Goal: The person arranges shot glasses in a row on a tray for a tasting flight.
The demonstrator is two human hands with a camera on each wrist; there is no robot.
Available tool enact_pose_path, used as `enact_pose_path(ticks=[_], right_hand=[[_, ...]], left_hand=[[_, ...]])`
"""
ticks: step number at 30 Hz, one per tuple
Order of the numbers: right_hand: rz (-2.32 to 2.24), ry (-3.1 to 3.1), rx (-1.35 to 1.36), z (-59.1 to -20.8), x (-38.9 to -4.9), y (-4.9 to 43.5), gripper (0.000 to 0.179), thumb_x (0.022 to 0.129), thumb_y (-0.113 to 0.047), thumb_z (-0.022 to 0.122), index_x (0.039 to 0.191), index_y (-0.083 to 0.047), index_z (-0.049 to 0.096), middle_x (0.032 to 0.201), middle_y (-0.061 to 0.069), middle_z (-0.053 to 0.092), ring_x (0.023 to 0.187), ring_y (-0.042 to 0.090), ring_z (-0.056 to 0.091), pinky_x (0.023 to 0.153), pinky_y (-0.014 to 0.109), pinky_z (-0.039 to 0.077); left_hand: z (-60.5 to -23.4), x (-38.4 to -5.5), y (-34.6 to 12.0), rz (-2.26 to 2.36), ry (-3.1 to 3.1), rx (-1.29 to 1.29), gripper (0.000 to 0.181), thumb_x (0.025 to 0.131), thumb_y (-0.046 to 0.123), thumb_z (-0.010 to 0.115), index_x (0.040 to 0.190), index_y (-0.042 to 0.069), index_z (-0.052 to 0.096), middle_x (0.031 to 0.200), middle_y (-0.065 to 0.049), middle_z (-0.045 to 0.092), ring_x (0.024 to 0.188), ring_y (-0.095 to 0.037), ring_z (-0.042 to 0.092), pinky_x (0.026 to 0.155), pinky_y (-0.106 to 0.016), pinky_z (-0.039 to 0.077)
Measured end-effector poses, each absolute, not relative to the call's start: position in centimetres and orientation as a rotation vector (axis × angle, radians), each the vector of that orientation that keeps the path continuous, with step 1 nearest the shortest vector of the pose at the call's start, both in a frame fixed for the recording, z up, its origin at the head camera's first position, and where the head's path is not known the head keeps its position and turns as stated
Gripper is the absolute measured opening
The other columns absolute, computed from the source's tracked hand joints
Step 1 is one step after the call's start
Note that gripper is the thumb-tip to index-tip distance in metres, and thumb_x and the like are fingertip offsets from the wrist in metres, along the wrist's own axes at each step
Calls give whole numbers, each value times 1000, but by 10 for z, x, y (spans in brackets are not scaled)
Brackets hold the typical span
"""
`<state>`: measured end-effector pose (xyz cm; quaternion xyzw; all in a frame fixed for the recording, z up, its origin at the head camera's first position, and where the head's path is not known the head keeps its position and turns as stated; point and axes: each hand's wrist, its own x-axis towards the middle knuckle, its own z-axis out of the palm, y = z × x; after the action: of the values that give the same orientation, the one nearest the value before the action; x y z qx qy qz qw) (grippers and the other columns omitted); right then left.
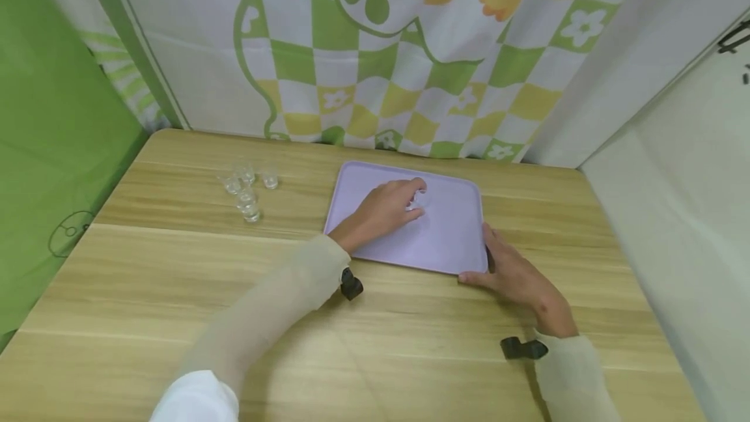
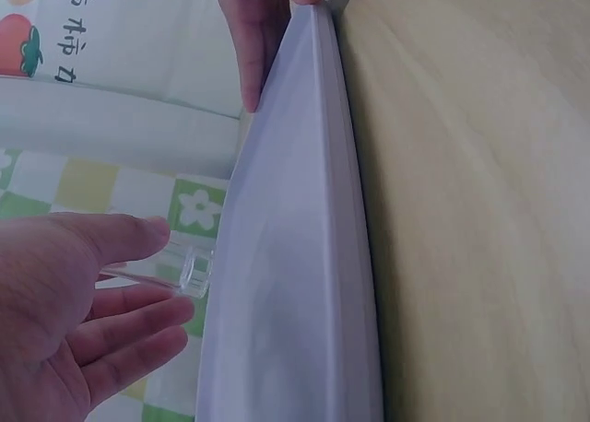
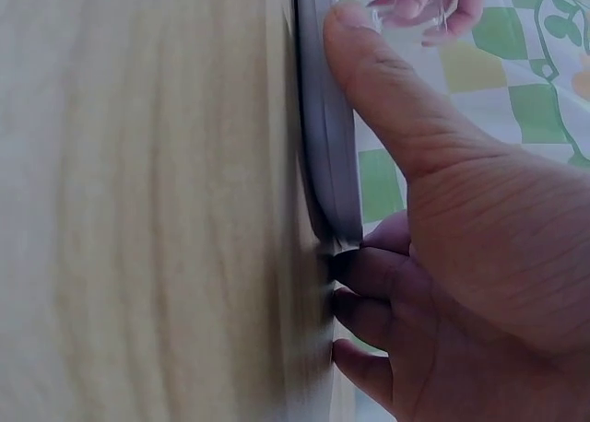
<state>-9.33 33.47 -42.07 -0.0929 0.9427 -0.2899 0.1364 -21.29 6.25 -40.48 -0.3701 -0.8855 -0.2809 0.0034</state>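
The left hand (image 1: 383,210) pinches a clear glass (image 2: 194,270) between thumb and fingers, base toward the tray (image 1: 451,236); whether it touches is unclear. The left hand partly hides the glass in the head view. The right hand (image 1: 515,275), thumb spread from fingers, grips the tray's near right corner. Left of the tray, well apart, more glasses (image 1: 251,213) stand clustered on the table (image 1: 293,363). A checked curtain (image 1: 357,60) hangs just behind.
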Motion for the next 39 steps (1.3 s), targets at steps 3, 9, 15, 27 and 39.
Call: enact_pose_path(ticks=[3, 9, 15, 27, 39], right_hand=[[-833, 2722, -257, -420, -94, 335, 123, 88, -52, 78, 161, 4, -4, 166, 31, 1, 151, 50, 7, 118, 67, 16], [-853, 2717, -260, -420, -93, 334, 122, 89, -52, 77, 162, 2, -5, 167, 29, 2, 151, 49, 8, 118, 67, 17], [-862, 2719, -271, -419, -92, 335, 120, 90, -50, 76, 162, 0, -5, 168, 26, 2, 152, 48, 6, 117, 68, 16], [-853, 2734, -315, -425, -96, 336, 118, 91, -48, 77, 162, 1, -3, 168, 27, 5, 151, 49, 9, 116, 69, 19], [-872, 2724, -341, -425, -96, 337, 118, 91, -46, 77, 163, -1, -5, 167, 29, 4, 151, 50, 7, 116, 70, 18]], left_hand=[[-407, -213, 72, -898, -2795, -1154, 41, 99, 24, 73, 134, 9, 60, 111, -7, 70, 96, -16, 65, 80, -31, 54], [-409, -212, 95, -901, -2842, -1157, 44, 100, 25, 71, 140, 10, 59, 117, -6, 71, 100, -14, 65, 82, -28, 54], [-410, -207, 114, -853, -2862, -1214, 45, 101, 26, 69, 143, 12, 58, 127, -5, 69, 107, -14, 66, 88, -26, 54], [-424, -206, 131, -944, -2866, -1212, 45, 100, 23, 70, 143, 13, 59, 122, -3, 70, 103, -12, 65, 85, -23, 53], [-422, -203, 140, -886, -2903, -1227, 47, 102, 24, 68, 146, 14, 56, 137, -3, 64, 121, -17, 62, 99, -29, 51]])
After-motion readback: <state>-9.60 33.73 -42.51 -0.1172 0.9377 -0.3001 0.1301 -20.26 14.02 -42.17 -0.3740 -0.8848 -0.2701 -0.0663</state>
